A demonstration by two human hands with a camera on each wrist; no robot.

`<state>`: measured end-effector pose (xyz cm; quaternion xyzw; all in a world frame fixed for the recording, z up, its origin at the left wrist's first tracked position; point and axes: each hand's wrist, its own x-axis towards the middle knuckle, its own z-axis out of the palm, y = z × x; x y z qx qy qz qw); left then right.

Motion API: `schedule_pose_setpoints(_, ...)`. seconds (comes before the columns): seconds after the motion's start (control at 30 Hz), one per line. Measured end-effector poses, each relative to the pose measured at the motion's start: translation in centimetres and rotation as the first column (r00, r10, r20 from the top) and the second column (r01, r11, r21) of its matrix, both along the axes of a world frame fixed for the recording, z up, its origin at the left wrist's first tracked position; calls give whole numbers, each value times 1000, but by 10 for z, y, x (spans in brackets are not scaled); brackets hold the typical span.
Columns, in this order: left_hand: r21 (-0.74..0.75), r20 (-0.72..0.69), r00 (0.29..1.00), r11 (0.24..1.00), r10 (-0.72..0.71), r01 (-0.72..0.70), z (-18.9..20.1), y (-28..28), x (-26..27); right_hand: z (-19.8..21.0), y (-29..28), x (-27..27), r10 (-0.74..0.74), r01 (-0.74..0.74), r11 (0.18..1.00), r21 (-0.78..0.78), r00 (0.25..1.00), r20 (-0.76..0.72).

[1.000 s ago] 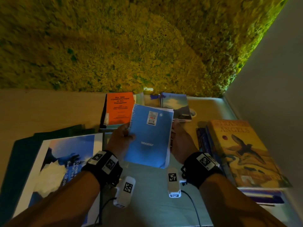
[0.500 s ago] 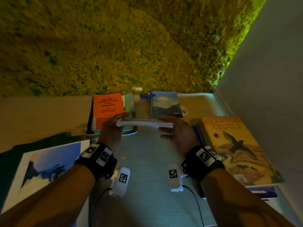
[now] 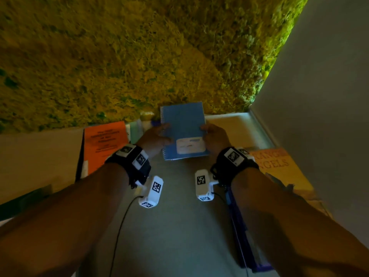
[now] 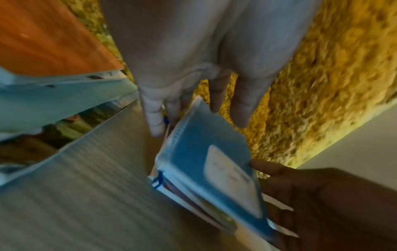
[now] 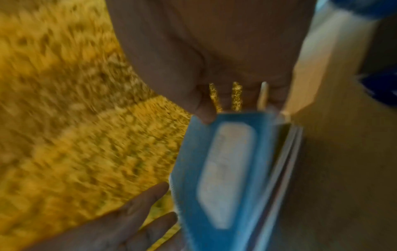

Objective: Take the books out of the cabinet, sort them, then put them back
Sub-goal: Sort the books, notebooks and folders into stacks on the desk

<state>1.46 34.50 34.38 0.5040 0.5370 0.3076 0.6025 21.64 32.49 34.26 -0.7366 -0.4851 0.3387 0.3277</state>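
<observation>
Mostly pale shelf surface [image 3: 175, 226], mossy yellow-green wall [image 3: 119, 56] behind, plain wall [image 3: 329, 96] rightward.

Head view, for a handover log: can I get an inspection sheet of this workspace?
Surface: pale tabletop.
Job's things: blue spiral notebook held label-up over a small stack; orange book to its left; Angels book to its right.
Clutter: nothing seen.
Hands: left hand and right hand grip the notebook's side edges.
Cables: black cable from each wrist unit.
Surroundings: yellow-green moss wall, grey side wall.
</observation>
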Motion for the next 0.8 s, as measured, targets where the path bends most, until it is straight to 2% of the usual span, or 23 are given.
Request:
schedule_pose_setpoints(0.07,26,-262,956,989,-135,146,-13,11,12,-13,13,6,73,-54,989,-136,987,142)
schedule_pose_setpoints(0.13,22,-485,846,964,-220,264,-35,10,20,-33,15,4,165,-115,960,-254,969,183)
schedule_pose_setpoints(0.2,35,-582,786,959,-208,280,-53,6,27,-52,16,0,175,-108,945,-309,964,199)
schedule_pose_setpoints(0.3,90,-525,843,977,-118,193,-61,2,35,-71,17,-1,150,-60,947,-315,951,270)
schedule_pose_setpoints(0.4,99,-475,877,986,-69,132,-64,-8,41,-70,15,-4,152,-70,954,-292,952,267)
schedule_pose_setpoints(0.47,131,-532,845,980,-57,148,-64,-13,42,-71,14,-6,190,-104,949,-297,942,277)
schedule_pose_setpoints(0.57,82,-660,745,975,-101,206,-63,-10,39,-65,12,-11,231,-132,936,-326,929,289)
schedule_pose_setpoints(0.63,63,-654,746,974,-126,219,-47,-15,36,-54,5,-19,232,-127,940,-318,919,319)
schedule_pose_setpoints(0.7,80,-610,782,973,-125,218,-36,-25,31,-43,-7,-32,244,-166,959,-229,894,375)
schedule_pose_setpoints(0.8,125,-480,875,981,-69,146,-17,-51,9,-28,-30,-62,337,-367,930,8,862,379)
